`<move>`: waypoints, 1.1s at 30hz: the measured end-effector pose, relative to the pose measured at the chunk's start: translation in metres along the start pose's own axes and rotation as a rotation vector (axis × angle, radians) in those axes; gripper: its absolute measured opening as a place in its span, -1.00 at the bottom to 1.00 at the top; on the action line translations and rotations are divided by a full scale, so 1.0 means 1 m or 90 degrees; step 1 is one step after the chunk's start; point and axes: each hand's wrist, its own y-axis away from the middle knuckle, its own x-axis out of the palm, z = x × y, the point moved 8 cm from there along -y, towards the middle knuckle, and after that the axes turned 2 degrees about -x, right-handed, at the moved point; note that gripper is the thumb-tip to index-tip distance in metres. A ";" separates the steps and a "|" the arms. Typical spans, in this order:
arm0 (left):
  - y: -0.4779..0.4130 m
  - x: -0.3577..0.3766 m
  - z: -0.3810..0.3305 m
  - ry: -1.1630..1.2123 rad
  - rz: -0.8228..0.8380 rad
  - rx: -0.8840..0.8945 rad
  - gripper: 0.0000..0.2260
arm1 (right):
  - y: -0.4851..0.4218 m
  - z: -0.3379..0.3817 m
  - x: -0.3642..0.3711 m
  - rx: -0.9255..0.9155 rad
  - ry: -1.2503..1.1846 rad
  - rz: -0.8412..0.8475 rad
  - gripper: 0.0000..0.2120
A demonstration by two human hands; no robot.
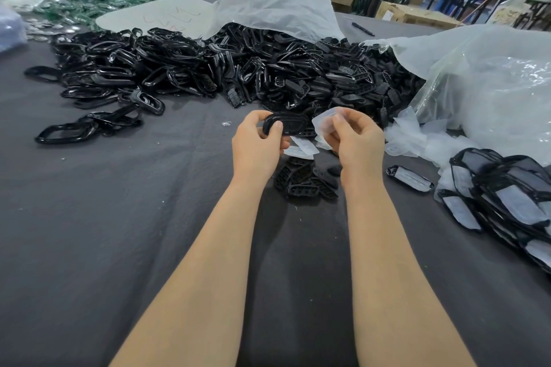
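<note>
My left hand (258,143) grips a black oval plastic frame (290,125) by its left end, holding it above the dark table cloth (119,217). My right hand (356,140) pinches a small translucent plastic piece (323,122) just right of the frame. The two parts nearly touch. Under my hands lie loose clear film pieces (301,149) and a small heap of black grid inserts (307,180).
A big pile of black frames and inserts (223,68) spreads across the back, half under a white bag (268,0). A clear bag (492,92) and film pieces lie at right. Stacked finished parts (507,194) sit at right front. Green parts (89,3) at far left.
</note>
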 end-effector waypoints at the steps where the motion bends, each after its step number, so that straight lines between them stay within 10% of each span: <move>1: 0.000 0.000 0.000 -0.001 0.000 -0.001 -0.87 | 0.000 -0.001 -0.002 0.005 0.009 -0.009 -0.87; 8: 0.000 0.000 0.001 0.003 0.003 -0.012 -0.90 | -0.003 0.004 -0.012 -0.064 0.190 -0.054 -0.94; 14: 0.000 0.001 0.001 0.001 0.002 -0.010 -0.89 | 0.001 0.000 0.002 0.052 -0.073 0.007 -0.91; 27: 0.001 0.000 0.000 0.008 -0.002 -0.010 -0.88 | 0.003 0.006 0.009 0.030 -0.101 0.074 -0.89; 33: 0.003 0.002 -0.004 -0.007 0.016 -0.001 -0.81 | 0.012 0.014 0.032 -0.107 0.199 0.197 -0.86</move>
